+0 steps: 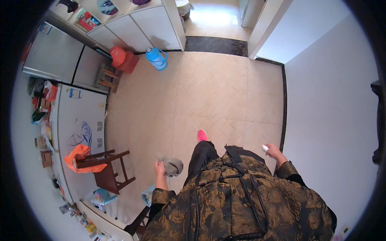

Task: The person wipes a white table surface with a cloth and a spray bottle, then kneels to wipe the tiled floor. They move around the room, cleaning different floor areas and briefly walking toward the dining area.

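My left hand [159, 168] is closed on a crumpled grey-brown cloth [173, 166], which hangs to the right of my fingers above the floor. Out to the right, my right hand [274, 152] grips a small white object [265, 148]; only its end shows past my fingers, so its kind is unclear. Both arms wear dark sleeves with a brown pattern. One pink shoe [202, 135] shows ahead of me on the tiles.
A wooden chair [108, 176] with an orange bag [78, 158] stands left, beside a white freezer [80, 120]. Ahead are a blue thermos [157, 59], a red box [128, 63], a wooden stool [106, 78] and a dark doorway sill [217, 45]. A white wall [329, 108] runs along the right.
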Tool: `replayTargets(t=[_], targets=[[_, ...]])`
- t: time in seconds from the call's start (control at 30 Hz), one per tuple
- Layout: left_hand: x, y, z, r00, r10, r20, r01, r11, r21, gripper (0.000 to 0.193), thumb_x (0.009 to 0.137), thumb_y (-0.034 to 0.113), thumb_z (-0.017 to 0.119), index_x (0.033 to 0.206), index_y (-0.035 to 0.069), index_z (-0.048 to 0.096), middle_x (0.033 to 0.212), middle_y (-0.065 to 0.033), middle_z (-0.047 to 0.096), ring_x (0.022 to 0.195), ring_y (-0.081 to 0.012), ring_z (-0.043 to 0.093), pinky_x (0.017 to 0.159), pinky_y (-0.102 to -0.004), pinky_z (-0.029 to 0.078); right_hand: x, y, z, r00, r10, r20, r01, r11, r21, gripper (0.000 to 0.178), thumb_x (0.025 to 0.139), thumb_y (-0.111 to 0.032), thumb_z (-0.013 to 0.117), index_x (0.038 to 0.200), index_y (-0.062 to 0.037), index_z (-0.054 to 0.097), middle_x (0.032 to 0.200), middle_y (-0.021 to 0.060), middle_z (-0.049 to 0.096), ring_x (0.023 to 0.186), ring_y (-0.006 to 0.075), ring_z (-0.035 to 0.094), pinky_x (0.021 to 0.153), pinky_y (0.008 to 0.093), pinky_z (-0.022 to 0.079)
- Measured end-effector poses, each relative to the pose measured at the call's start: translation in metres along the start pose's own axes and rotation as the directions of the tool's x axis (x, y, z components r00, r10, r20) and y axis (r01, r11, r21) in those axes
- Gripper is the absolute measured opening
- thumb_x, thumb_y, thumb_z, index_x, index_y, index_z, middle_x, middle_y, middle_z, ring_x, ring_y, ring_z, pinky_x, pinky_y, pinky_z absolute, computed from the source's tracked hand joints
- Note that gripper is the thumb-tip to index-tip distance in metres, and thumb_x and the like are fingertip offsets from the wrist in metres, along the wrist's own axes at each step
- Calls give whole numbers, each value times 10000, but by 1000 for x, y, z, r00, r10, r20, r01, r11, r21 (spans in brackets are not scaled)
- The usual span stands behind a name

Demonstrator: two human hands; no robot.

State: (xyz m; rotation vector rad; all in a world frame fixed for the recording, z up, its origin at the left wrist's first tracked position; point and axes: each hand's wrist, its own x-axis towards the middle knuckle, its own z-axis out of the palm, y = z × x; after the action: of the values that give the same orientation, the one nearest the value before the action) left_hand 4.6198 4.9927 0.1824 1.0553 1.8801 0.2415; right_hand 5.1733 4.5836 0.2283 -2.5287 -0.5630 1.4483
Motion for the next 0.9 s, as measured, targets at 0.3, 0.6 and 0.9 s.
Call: replayTargets(t=[0.3, 0.6, 0.9], targets=[[49, 183, 52, 986, 93, 139, -81, 992, -93, 553, 961, 179, 674, 1458, -21, 535, 1374, -179, 640, 1226, -264, 624, 1019, -382, 499, 13, -65, -24, 998, 25, 55, -24, 1000, -16, 339, 880, -124, 643, 1198, -56, 740, 884, 146, 761, 731, 239, 733, 641, 403, 548], [44, 334, 108, 966, 201, 164, -88, 848, -522, 512, 955, 185, 699, 1392, -37, 548, 1262, -156, 664, 1122, -235, 643, 966, -365, 518, 122, -361, -120, 874, -448, 189, 405, 886, 226, 536, 917, -157, 610, 1452, -128, 591, 1259, 126, 703, 1112, 229, 667, 849, 357, 543], [142, 425, 109, 950, 197, 242, 43, 686, -727, 471, 991, 145, 667, 1412, 8, 510, 1289, -139, 635, 1164, -255, 639, 1011, -406, 530, 116, -657, -38, 644, -682, 346, 436, 699, 567, 689, 981, -244, 659, 1615, -199, 393, 1518, 68, 491, 1265, 205, 551, 880, 310, 541]])
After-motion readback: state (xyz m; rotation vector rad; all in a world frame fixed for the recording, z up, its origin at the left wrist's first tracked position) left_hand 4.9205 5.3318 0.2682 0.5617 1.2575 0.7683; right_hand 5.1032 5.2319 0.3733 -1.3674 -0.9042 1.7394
